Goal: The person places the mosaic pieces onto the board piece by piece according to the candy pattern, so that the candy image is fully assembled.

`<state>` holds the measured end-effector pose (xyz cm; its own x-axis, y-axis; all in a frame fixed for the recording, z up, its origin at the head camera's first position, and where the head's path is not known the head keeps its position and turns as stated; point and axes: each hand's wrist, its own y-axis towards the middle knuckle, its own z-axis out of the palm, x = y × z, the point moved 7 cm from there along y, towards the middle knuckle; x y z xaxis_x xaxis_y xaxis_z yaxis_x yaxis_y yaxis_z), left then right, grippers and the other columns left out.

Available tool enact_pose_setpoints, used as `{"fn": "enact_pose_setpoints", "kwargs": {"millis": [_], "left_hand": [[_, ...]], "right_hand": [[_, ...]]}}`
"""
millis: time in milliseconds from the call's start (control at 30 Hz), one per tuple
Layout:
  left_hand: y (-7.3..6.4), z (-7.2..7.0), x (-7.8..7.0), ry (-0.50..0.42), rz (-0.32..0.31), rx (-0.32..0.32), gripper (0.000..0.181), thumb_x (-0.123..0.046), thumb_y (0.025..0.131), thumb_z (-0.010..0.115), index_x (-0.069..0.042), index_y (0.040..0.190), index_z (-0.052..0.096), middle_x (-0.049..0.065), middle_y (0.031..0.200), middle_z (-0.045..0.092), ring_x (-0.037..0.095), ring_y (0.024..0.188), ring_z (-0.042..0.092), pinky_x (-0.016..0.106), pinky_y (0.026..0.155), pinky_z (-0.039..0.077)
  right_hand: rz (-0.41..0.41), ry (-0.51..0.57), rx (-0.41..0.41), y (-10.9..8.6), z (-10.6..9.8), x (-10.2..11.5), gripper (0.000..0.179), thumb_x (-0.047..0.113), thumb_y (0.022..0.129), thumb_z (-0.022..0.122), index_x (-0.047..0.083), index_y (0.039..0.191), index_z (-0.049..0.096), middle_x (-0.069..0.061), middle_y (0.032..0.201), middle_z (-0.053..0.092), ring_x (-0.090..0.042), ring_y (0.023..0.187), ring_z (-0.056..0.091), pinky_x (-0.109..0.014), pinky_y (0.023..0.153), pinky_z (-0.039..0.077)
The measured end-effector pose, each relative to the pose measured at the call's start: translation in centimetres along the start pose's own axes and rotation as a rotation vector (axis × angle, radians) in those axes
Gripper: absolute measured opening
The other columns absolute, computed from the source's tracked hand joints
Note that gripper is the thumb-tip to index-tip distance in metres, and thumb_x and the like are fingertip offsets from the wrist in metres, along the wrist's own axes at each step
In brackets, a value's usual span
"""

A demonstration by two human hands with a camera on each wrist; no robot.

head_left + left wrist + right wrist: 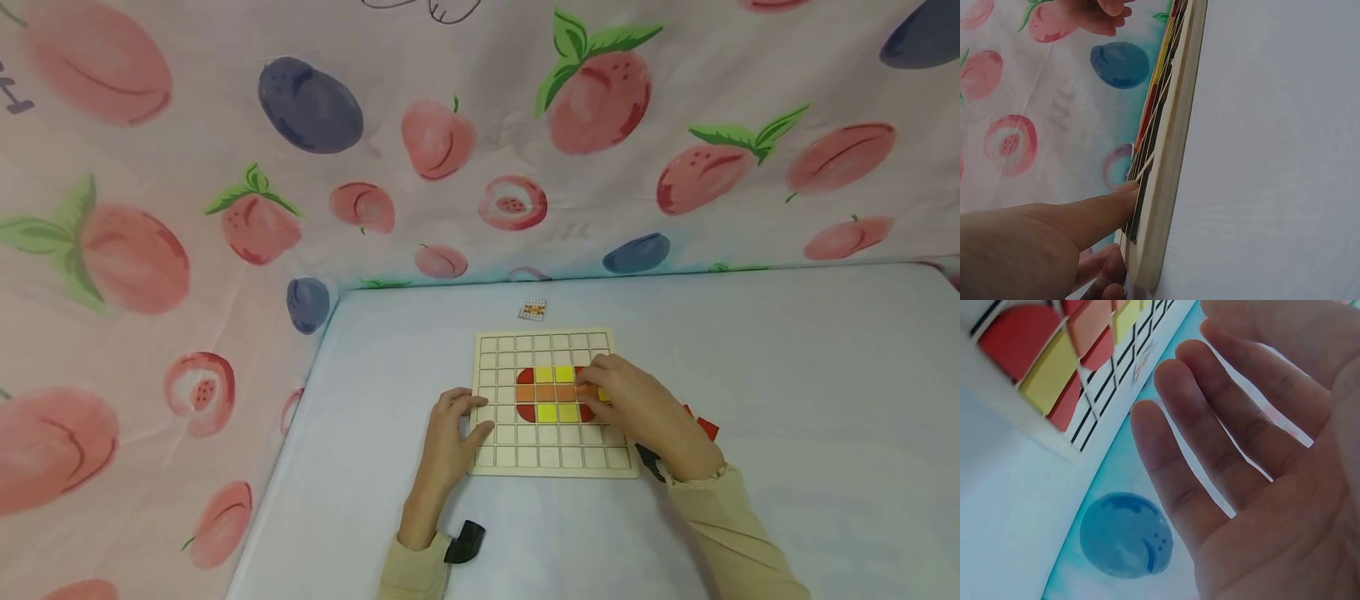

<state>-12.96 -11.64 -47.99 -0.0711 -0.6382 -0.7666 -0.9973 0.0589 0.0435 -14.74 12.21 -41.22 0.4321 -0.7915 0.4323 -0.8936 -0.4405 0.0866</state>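
Note:
A light wooden grid board [551,457] lies on the table. Near its middle sit red round-cornered tiles [527,412], yellow square tiles [547,412] and a row of orange tiles [545,393]. My left hand [448,429] rests at the board's left edge, its thumb [1110,209] and fingertips on the rim. Over the right end of the tile pattern is my right hand [628,400], fingertips close above the tiles and partly covering them. In the right wrist view its fingers [1194,437] are spread and fairly straight, with nothing between them.
Loose red pieces [707,429] lie right of the board, partly behind my right forearm. A small patterned card [532,310] sits beyond its far edge. A fruit-printed cloth [450,233] rises behind the white table [810,400]. Black wrist mounts [465,542] show by the sleeves.

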Motion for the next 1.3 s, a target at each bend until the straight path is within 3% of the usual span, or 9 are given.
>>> {"fn": "enact_pose_setpoints", "kwargs": {"millis": [233,633,1100,1300], "left_hand": [[0.0,-0.1,0.0,-0.010,0.001,0.000,0.031,-0.012,0.087,0.077,-0.008,0.116,0.069,0.012,0.135,0.053,0.027,0.117,0.054,0.048,0.103,0.041],[0.2,0.0,-0.1,-0.002,0.012,-0.004,0.030,-0.012,0.087,0.077,-0.008,0.115,0.069,0.012,0.134,0.053,0.027,0.116,0.054,0.048,0.103,0.042],[-0.1,-0.1,-0.1,0.005,0.010,-0.003,0.030,-0.011,0.086,0.077,-0.008,0.115,0.069,0.012,0.134,0.054,0.025,0.113,0.056,0.047,0.100,0.044],[0.1,-0.1,-0.2,-0.002,0.011,-0.007,0.031,-0.011,0.086,0.077,-0.007,0.115,0.069,0.012,0.134,0.054,0.026,0.113,0.056,0.047,0.100,0.044]], "right_hand": [[0.028,-0.036,0.024,-1.0,-0.4,-1.1,0.020,0.010,0.086,0.077,0.004,0.104,0.073,-0.006,0.100,0.065,-0.022,0.094,0.058,-0.040,0.084,0.053],[0.067,-0.082,-0.009,-3.2,-1.9,-3.9,0.023,0.008,0.083,0.079,0.002,0.104,0.072,-0.010,0.103,0.065,-0.030,0.101,0.060,-0.048,0.088,0.054],[0.087,-0.096,-0.016,-5.4,-2.2,-7.0,0.025,0.006,0.079,0.081,0.000,0.101,0.071,-0.010,0.097,0.065,-0.027,0.089,0.060,-0.046,0.079,0.056],[0.115,-0.099,0.034,-5.7,-1.9,-8.1,0.027,0.008,0.079,0.081,-0.001,0.101,0.071,-0.009,0.096,0.065,-0.024,0.086,0.057,-0.045,0.080,0.055]]}}
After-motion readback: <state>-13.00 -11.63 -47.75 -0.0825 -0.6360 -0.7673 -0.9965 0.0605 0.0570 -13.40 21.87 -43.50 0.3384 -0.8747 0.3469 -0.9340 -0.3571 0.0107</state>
